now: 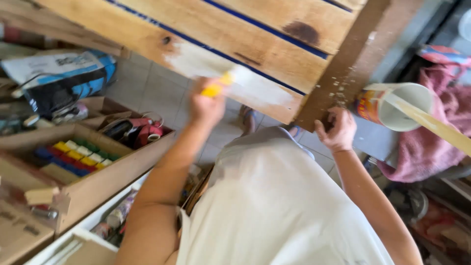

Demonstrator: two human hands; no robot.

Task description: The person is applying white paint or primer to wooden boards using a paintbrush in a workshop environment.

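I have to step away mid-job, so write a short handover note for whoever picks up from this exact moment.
Left hand: gripping a yellow-handled brush, blurred, against the pale wooden plank panel with blue lines.
Right hand: steadying the brown board edge beside the panel; holds nothing.
White paint can with a wooden stir stick sits just right of that hand.
Done: one white patch near the panel's lower edge.
Left: the rest of the panel is bare wood.
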